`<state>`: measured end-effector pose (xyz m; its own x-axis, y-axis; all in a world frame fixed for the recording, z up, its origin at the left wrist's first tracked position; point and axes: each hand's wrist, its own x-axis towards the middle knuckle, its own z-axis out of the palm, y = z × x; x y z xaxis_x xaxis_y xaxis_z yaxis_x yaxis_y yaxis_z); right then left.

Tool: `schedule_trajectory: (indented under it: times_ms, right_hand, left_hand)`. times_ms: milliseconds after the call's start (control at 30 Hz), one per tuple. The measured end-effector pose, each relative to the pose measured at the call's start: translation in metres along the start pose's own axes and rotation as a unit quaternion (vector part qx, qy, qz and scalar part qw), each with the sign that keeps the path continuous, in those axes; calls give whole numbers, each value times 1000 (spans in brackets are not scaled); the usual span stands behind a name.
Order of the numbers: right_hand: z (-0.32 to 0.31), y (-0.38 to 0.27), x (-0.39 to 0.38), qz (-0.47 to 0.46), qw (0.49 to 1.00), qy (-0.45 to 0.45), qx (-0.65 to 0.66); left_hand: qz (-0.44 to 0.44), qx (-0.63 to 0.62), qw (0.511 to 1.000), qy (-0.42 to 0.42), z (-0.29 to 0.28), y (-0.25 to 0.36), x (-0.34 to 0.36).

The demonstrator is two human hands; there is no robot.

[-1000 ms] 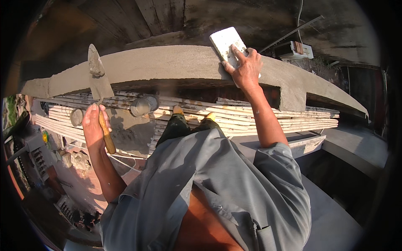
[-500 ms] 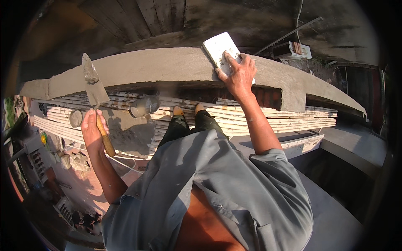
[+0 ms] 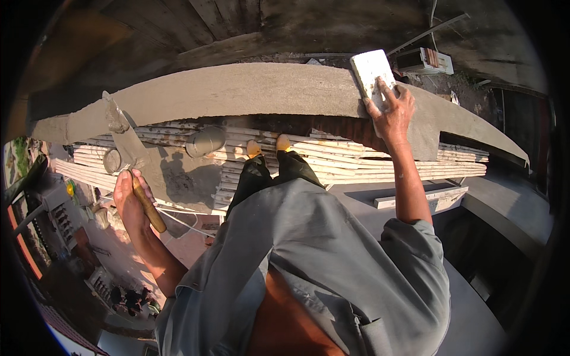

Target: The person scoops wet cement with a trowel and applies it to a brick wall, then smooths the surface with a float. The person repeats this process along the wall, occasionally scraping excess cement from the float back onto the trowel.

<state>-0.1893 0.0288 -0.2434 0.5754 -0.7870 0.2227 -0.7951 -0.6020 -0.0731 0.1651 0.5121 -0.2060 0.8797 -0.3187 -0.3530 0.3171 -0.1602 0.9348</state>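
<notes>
Gripping the float (image 3: 368,66), the right hand (image 3: 392,113) could gouge the ledge (image 3: 237,86) by tilting; left hand (image 3: 132,194) clutches the trowel (image 3: 129,146), whose mortar (image 3: 117,121) might drop if tipped!

The ledge (image 3: 255,89) is matt, gritty-looking cement, and the white block (image 3: 368,65) against it looks pretty matt too. Below the ledge: roughish wooden poles (image 3: 350,163), plus a smooth wooden trowel handle (image 3: 148,204).
</notes>
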Motion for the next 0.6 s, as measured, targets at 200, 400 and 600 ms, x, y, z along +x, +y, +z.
schedule_trajectory:
  times_ms: [200, 400, 600]
  right_hand:
    - [2, -43, 10, -78, 996, -20, 47]
    - [16, -120, 21, -227, 965, -48, 121]
    - [-8, -3, 29, -106, 992, -51, 53]
  left_hand:
    - [6, 4, 999, 37, 1, -7, -13]
    - [22, 18, 999, 42, 18, 9, -29]
    - [29, -6, 998, 49, 13, 3, -31]
